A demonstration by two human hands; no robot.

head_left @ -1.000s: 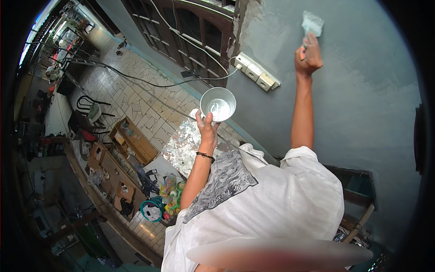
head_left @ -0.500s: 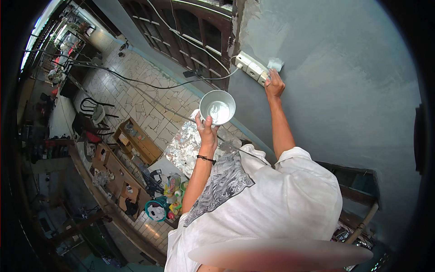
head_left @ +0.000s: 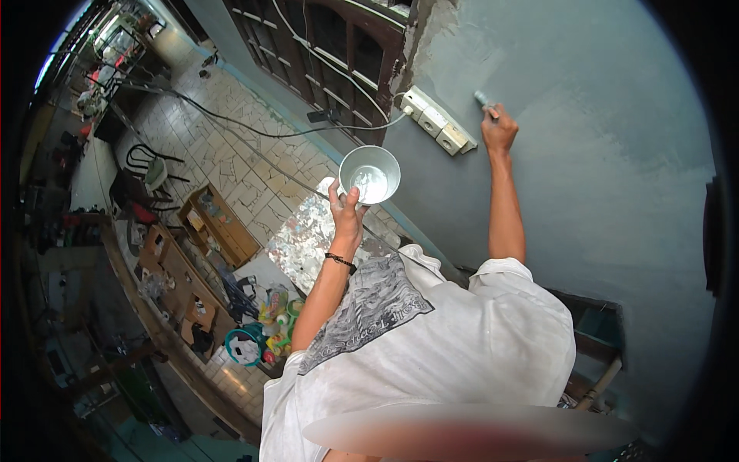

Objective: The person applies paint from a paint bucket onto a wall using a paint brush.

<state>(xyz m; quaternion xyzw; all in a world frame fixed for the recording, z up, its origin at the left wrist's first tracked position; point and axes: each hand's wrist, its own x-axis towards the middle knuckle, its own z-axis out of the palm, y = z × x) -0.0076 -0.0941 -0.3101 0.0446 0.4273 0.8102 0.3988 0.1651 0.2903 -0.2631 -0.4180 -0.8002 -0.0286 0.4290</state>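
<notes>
My left hand (head_left: 348,209) holds a round metal bowl (head_left: 369,174) by its rim, raised in front of me; a little pale liquid or paste shows inside it. My right hand (head_left: 499,129) is stretched up against the grey-blue wall (head_left: 616,154) and grips a small tool (head_left: 483,98), a brush or scraper, whose tip touches the wall just right of a white block of sockets (head_left: 436,122). The wall looks wetter and darker around the tool.
A dark wooden window frame (head_left: 339,38) stands left of the sockets, with cables running from it. Far below lie a tiled floor (head_left: 231,123), a black chair (head_left: 146,165), wooden crates (head_left: 215,223) and colourful clutter (head_left: 265,327). I stand high above them.
My right hand came down from high on the wall to the sockets, then shifted a little right of them. The bowl in my left hand stayed nearly still.
</notes>
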